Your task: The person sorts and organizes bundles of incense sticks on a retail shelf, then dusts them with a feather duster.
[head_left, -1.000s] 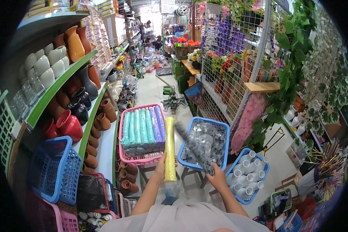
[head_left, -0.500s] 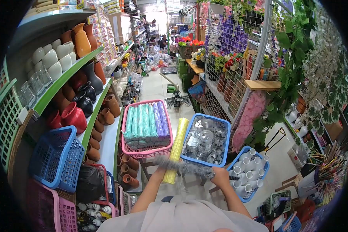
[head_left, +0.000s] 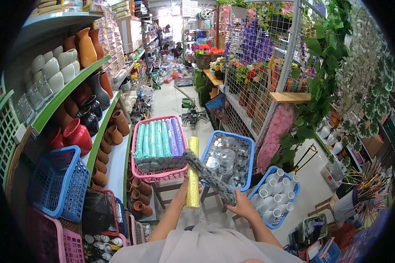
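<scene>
My left hand (head_left: 181, 193) is closed round the lower part of a long yellow wrapped roll (head_left: 192, 175), which stands nearly upright in view. In my right hand (head_left: 242, 205) is a fluffy grey duster (head_left: 211, 176), gripped at its near end. It slants up to the left, and its far tip lies across the yellow roll. Just left of the roll, a pink basket (head_left: 160, 177) holds turquoise and purple wrapped rolls (head_left: 156, 138) like it. To the right is a blue basket (head_left: 252, 153) of clear glass jars (head_left: 227, 157).
Another blue basket (head_left: 297, 193) with white vases (head_left: 274, 188) stands low on the right. Shelves (head_left: 70, 94) of pots and vases line the left. A wire mesh rack (head_left: 267, 65) with artificial flowers is on the right. Further along the aisle a metal stand (head_left: 193, 114) sits on the floor.
The duster has swung from nearly level to a steep slant, its tip now higher on the roll. The roll has moved left and become more upright. The view has shifted slightly.
</scene>
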### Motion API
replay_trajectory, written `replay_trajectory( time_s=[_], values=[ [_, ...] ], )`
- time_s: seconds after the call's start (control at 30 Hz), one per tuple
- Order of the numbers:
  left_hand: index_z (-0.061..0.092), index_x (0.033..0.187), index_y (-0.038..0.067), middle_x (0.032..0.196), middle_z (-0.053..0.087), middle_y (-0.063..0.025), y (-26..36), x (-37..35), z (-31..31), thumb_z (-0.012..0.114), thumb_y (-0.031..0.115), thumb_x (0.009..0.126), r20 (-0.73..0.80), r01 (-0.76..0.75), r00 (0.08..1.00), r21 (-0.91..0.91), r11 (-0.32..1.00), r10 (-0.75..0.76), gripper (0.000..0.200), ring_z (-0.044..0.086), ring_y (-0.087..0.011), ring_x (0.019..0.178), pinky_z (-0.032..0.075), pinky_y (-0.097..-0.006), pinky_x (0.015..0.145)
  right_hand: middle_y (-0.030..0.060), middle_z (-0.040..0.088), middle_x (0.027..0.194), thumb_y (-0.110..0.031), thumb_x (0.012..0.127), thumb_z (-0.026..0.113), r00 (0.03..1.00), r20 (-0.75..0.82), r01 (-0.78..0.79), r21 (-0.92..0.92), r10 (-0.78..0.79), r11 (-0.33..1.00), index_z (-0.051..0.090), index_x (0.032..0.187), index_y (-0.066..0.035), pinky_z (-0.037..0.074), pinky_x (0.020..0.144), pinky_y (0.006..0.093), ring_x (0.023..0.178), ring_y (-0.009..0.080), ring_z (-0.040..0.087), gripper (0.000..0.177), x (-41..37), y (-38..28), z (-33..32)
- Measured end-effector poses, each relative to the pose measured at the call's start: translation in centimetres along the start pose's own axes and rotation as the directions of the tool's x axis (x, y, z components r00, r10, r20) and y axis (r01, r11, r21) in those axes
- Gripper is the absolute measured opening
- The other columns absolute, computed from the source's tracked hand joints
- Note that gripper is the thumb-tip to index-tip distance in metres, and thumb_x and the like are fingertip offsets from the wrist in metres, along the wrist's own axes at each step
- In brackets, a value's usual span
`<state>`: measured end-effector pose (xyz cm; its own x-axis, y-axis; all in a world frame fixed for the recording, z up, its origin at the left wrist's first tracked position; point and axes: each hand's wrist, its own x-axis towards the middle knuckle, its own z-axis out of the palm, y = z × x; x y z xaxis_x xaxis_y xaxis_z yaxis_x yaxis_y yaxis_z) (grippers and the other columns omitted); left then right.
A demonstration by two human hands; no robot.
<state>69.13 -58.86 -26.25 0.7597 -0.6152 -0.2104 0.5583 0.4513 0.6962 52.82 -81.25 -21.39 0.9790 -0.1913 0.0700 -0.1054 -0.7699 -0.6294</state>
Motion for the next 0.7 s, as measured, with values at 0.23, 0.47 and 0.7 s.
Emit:
replay_trajectory(
  time_s=[0.23,0.47,0.7],
  values=[
    [0.051,0.114,0.008,0.091,0.057,-0.0100,2.8,-1.1,1.0,0.037,0.068,0.088,0.096,0.020,0.995,-0.225,0.974,0.002,0.067,0.056,-0.0200,0.072,0.049,-0.0306,0.055,0.0188,0.065,0.093,-0.030,0.074,0.072,0.995,-0.077,-0.055,0.089,0.062,0.995,0.055,0.119,-0.008,0.049,0.079,0.0388,0.094,0.0389,0.062,0.052,0.4,-0.4,-1.3],
    [0.044,0.130,0.005,0.109,0.056,-0.0124,2.1,-0.3,-1.7,0.041,0.046,0.096,0.197,0.047,0.980,-0.195,0.980,-0.008,0.053,0.060,-0.0204,0.088,0.056,-0.0360,0.068,0.0175,0.065,0.090,-0.037,0.072,0.073,0.970,-0.004,0.240,-0.152,-0.243,0.959,0.059,0.104,-0.007,0.049,0.067,0.0441,0.083,0.0357,0.063,0.046,-0.2,2.3,-0.4],
    [0.046,0.127,0.002,0.105,0.058,-0.0126,0.4,-0.5,-4.1,0.037,0.049,0.097,0.151,0.084,0.985,-0.037,0.996,-0.077,0.056,0.060,-0.0200,0.087,0.056,-0.0351,0.062,0.0205,0.063,0.073,-0.036,0.070,0.075,0.941,-0.172,0.268,-0.152,-0.292,0.951,0.060,0.090,-0.004,0.048,0.060,0.0446,0.070,0.0384,0.062,0.041,0.0,2.9,-0.6]
  ],
)
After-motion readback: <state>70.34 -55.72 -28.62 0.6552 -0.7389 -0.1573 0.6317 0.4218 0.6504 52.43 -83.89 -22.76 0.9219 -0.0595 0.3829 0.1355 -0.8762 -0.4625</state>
